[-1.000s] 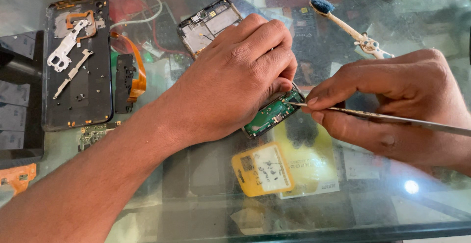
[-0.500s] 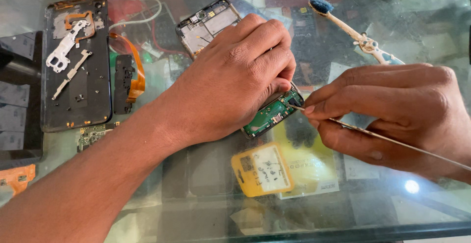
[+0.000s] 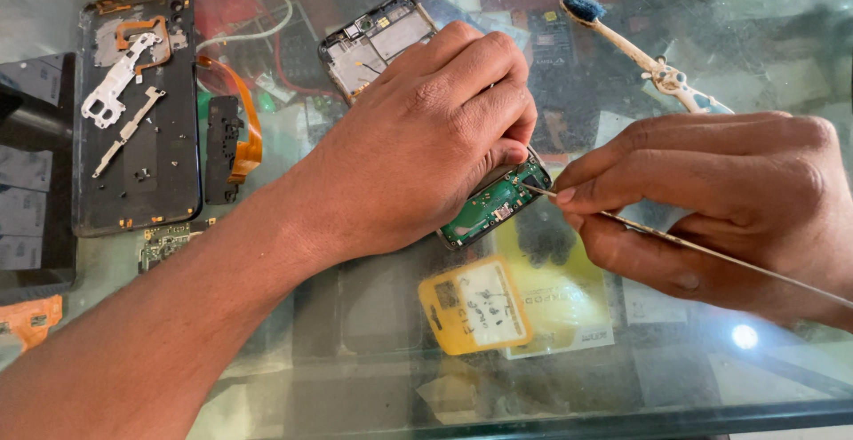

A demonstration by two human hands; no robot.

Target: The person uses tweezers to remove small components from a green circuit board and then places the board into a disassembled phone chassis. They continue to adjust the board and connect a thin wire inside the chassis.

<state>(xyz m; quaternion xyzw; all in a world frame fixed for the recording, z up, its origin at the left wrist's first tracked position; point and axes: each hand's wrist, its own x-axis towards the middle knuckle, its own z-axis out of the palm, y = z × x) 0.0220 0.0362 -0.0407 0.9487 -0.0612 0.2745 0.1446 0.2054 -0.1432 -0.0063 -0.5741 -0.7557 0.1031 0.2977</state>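
My right hand (image 3: 711, 209) has shifted its pinched grip up the thin metal probe (image 3: 711, 249), its tip staying on the green circuit board (image 3: 493, 204) my left hand (image 3: 426, 138) clamps mid-bench, so probing continues.

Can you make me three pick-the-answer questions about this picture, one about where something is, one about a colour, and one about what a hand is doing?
1. Where is the toothbrush?
A. at the top right of the glass counter
B. in the left hand
C. on the black back cover

2. What colour are the toothbrush bristles?
A. red
B. blue
C. white

3. What is the right hand doing?
A. lying flat and empty
B. holding the toothbrush
C. pinching a thin metal tool

Answers:
1 A, it lies alone beyond both hands.
2 B, the brush head is blue.
3 C, the fingers grip the tool, its tip on the green circuit board that the left hand holds down.
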